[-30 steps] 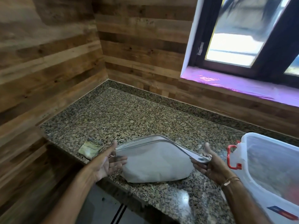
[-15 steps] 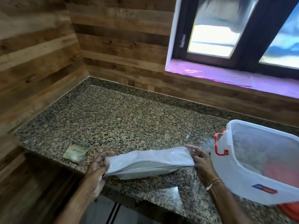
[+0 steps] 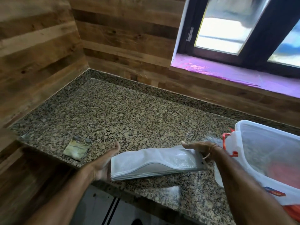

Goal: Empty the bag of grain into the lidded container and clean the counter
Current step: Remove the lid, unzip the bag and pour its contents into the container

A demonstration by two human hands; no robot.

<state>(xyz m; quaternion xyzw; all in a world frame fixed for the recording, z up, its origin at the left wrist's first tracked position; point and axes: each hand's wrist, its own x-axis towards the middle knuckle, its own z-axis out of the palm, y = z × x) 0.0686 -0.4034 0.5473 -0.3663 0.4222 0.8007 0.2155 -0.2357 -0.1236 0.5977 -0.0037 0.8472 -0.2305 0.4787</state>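
One bag [image 3: 155, 163], white and folded flat, lay on the granite counter [image 3: 129, 114] just left of the container [image 3: 266, 153], and that flatness suggested its grain was already out. The left hand [image 3: 103, 166] pressed open-palmed against the bag's left end, fingers straight, gripping nothing. The right hand [image 3: 199, 147] lay flat and unclenched over the bag's right end, likely squaring the fold. One container stood with no lid on it, orange latches [image 3: 227, 143] showing on its side nearest the bag. One small crumpled packet [image 3: 78, 149] sat left of the bag, well apart, probably left for cleanup.
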